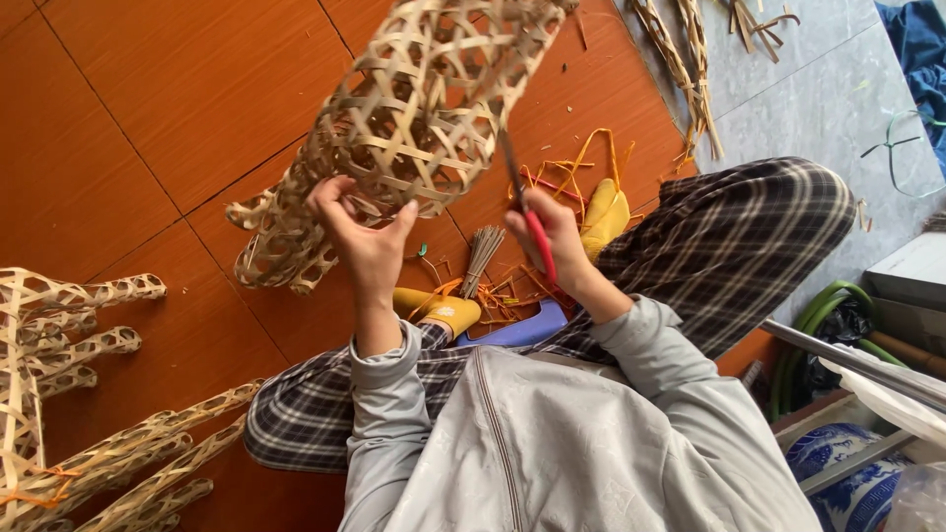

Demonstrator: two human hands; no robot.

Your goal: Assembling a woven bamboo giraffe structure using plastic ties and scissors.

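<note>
Left hand (367, 232), centre of frame: fingers curled, thumb up, pinching the lower rim of the woven bamboo basket (414, 118). Gripping strips at the open-weave edge, not a flat palm hold.

Basket: long open hexagonal-weave tube, tilted, running from top centre of frame down to left of centre. Held up off the floor. Loose strip ends hang from its lower end, left of the left hand.

Right hand (552, 236), just right of centre: closed around red-handled scissors (527, 212). Handles in the fist, blades point up and touch the basket's lower right edge. Can't tell whether blades are parted.

Hands are near each other, both at the basket's lower end, not touching one another.

Around them:
- Person seated, grey jacket sleeves, plaid trousers (729, 246), knees spread across lower half of frame.
- Yellow shoes (606, 212) on the floor below the hands, blue stool edge (517, 330) between the legs.
- Bundle of thin sticks (481, 254) and orange offcuts (572, 172) on the orange tile floor (128, 118) under the basket.
- More woven bamboo pieces (69, 394) at lower left.
- Loose bamboo strips (690, 69) at top right on grey floor.
- Green hose (823, 315) and blue-white ceramic pot (847, 473) at lower right.
</note>
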